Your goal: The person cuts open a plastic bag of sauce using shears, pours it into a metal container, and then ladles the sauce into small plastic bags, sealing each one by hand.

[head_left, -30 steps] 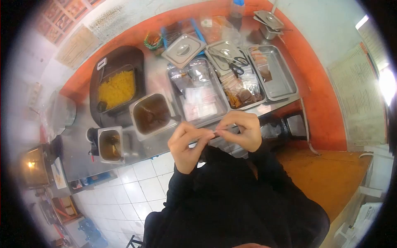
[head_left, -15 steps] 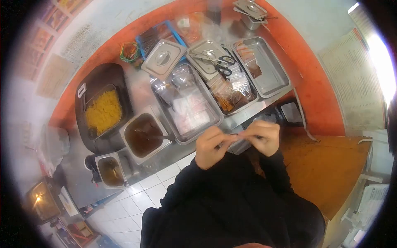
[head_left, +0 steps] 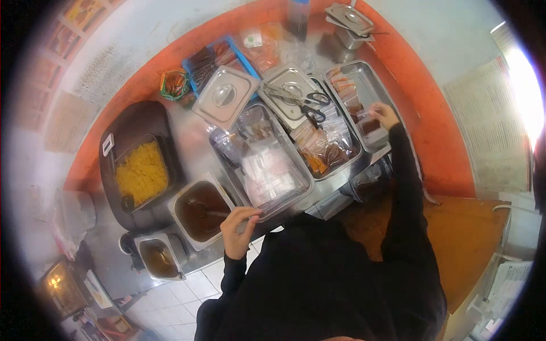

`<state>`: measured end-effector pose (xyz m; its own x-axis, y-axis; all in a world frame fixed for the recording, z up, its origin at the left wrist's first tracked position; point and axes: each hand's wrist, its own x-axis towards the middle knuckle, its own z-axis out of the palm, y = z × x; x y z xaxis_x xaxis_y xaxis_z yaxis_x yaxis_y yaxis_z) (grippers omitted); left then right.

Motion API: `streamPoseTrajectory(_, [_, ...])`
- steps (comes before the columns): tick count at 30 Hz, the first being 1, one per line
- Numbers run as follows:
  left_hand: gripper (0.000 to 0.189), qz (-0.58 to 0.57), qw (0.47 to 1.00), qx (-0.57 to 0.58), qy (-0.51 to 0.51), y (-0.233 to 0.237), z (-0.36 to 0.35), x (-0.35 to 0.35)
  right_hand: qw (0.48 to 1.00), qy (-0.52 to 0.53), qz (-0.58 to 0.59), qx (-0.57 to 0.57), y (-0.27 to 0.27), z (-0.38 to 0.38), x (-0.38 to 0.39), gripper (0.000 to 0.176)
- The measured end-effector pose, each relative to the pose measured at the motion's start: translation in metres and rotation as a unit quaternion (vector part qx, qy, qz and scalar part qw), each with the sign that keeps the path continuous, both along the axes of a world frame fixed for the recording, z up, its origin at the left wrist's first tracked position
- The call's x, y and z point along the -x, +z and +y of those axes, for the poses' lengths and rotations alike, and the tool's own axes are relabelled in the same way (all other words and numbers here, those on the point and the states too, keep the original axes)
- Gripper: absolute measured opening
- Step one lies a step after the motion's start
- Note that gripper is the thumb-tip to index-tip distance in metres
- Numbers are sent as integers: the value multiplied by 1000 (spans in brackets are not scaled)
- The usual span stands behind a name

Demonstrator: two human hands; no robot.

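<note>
My right hand [head_left: 385,115] is over the right steel tray [head_left: 392,111], its fingers closed on a small clear bag [head_left: 371,126] with dark brown contents. Beside it in that tray lie other small bags [head_left: 345,85]. My left hand [head_left: 240,230] is near the front corner of the middle tray [head_left: 310,184], thumb and fingers apart, with nothing visible between them. That tray holds a pile of clear empty-looking bags [head_left: 267,173]. Between the two trays, another tray holds filled orange and brown packets [head_left: 324,148].
Scissors [head_left: 313,106] lie on a steel lid [head_left: 293,85]; another lid [head_left: 226,94] is to its left. A brown sauce container [head_left: 199,213], a smaller liquid container [head_left: 159,258] and a pan of yellow food [head_left: 142,170] stand left. A blue basket [head_left: 244,57] is behind.
My hands have moved apart from their meeting point in front of the trays. The right went up and right into the right tray with a bag; the left moved left and down, its fingers now spread.
</note>
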<state>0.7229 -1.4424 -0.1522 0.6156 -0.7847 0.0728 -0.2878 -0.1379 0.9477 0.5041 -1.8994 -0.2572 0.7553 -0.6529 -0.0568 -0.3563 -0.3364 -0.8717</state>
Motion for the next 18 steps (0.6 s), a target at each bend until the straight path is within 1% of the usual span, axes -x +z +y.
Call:
streamPoseTrajectory(1, [10, 4, 1000, -3, 4, 0, -1, 0, 997, -8, 32, 70, -20, -13, -9, 11])
streamPoseTrajectory(2, [8, 0, 1000, -8, 16, 1, -3, 0, 997, -2, 36, 66, -33, -21, -19, 11])
streamPoseTrajectory(4, [8, -2, 999, -22, 33, 3, -3, 1, 987, -125, 9, 98, -55, -23, -39, 16])
streamPoseTrajectory(6, [7, -11, 999, -1, 53, 4, -3, 2, 988, -126, 11, 84, -66, -28, -44, 18])
streamPoseTrajectory(7, [7, -9, 998, -8, 59, 3, -3, 2, 988, -132, 12, 76, -72, -28, -45, 20])
streamPoseTrajectory(8, [7, -22, 998, 4, 61, 2, -2, 2, 944, -201, 76, 251, -74, -20, -46, 22])
streamPoseTrajectory(9, [6, -34, 997, 13, 66, 1, 0, 3, 901, -228, 67, 364, -62, -8, -47, 23])
streamPoseTrajectory(10, [7, -40, 996, 3, 74, 2, 3, 3, 845, -249, 53, 471, -41, 9, -51, 24])
streamPoseTrajectory(11, [7, -38, 995, -8, 88, 0, 6, 3, 853, -235, 51, 463, -23, 34, -60, 24])
streamPoseTrajectory(12, [6, -51, 994, 9, 99, -2, 9, 2, 901, -215, 9, 378, -2, 68, -70, 22])
streamPoseTrajectory(13, [6, -65, 992, 29, 107, -4, 11, 1, 937, -195, -31, 289, 20, 105, -82, 21])
streamPoseTrajectory(14, [5, -77, 989, 24, 120, -4, 12, 0, 968, -90, -62, 227, 42, 150, -96, 18])
streamPoseTrajectory(15, [5, -76, 989, 19, 129, -5, 13, 2, 999, 8, 34, 35, 39, 185, -105, 20])
streamPoseTrajectory(16, [5, -57, 987, 23, 149, -5, 13, 3, 982, 143, 72, 96, 41, 218, -115, 23])
streamPoseTrajectory(17, [5, -38, 985, 29, 167, -4, 14, 4, 952, 230, -67, 190, 15, 243, -126, 26])
streamPoseTrajectory(18, [5, -24, 983, 38, 181, -1, 15, 8, 938, 184, -11, 294, -9, 266, -138, 27])
